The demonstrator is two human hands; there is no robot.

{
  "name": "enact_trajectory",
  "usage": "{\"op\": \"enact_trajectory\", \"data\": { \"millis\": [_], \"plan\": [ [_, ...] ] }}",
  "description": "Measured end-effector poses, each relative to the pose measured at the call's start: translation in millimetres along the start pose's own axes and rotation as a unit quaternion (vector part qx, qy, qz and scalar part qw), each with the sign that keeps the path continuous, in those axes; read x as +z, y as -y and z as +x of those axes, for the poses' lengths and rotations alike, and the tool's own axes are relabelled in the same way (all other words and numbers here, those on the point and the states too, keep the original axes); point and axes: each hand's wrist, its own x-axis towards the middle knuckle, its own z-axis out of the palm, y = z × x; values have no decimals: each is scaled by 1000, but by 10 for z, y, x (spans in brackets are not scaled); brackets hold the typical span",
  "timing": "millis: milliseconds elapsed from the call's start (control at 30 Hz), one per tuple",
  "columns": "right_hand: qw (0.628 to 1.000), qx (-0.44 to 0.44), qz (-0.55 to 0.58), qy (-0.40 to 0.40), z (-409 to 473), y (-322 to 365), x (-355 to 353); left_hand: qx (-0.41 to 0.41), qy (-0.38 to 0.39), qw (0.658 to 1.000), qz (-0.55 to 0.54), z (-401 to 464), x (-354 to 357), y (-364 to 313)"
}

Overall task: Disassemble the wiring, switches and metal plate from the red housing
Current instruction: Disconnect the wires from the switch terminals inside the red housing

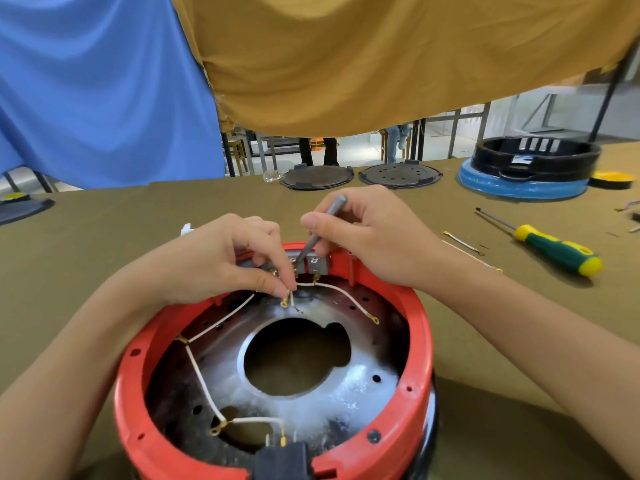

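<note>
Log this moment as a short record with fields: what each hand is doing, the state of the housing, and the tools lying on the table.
left hand: left hand pinches a white wire near the switches
right hand: right hand holds a grey metal tool, tip at the switches
housing: red housing open side up, metal plate and wiring inside
plug socket: black socket at the near rim
spare tool: green and yellow screwdriver lying on the table, right of the housing

Olive-covered table [104, 237], red housing [420, 341], screwdriver [550, 245], two dark discs [317, 176]
</note>
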Motion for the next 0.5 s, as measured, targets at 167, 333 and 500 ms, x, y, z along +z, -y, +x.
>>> {"op": "enact_trajectory", "data": {
  "millis": [167,333,500],
  "plan": [
    [999,16,28,-8,1,-23,17,-7,3,1000,-15,10,9,-2],
    [999,-35,-12,-3,-37,3,-1,-12,6,1000,-21,1,3,-26],
    [998,-47,-45,7,-4,-7,12,-12,8,1000,-27,9,1,-29]
  ]
}}
